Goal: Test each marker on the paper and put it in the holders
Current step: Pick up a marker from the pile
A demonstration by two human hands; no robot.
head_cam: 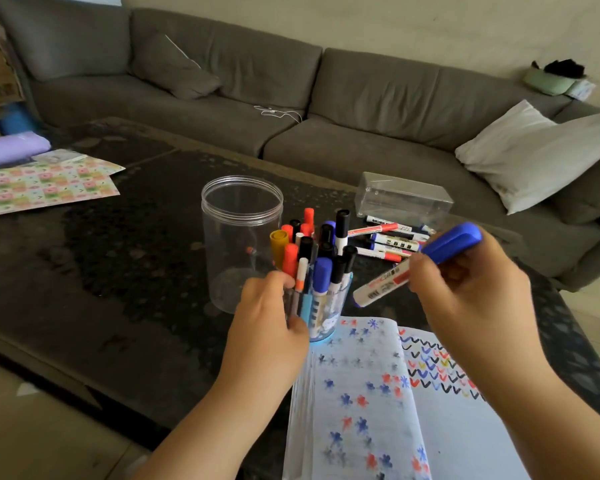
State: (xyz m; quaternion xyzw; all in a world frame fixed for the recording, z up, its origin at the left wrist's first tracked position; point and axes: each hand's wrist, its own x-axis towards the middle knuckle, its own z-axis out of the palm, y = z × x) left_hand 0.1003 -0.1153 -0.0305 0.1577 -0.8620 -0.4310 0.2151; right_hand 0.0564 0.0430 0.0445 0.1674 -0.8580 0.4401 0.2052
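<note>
My right hand [471, 292] grips a capped blue marker [413, 265] with a white barrel, held slanted above the table to the right of the holder. My left hand [267, 327] wraps around the small clear holder [323, 317], which is packed with several markers in orange, black, blue and yellow. An open notebook [378, 393] lies in front, covered with coloured star and tick marks. More markers [388, 237] lie loose on the table behind the holder. A tall clear jar [241, 237] stands just left of the holder; only a faint small orange spot shows through its wall.
A clear plastic box [404, 195] lies on its side behind the loose markers. Patterned paper sheets [45, 185] cover the table's far left. A grey sofa [291, 98] with a white pillow [534, 150] runs behind the dark table [136, 254].
</note>
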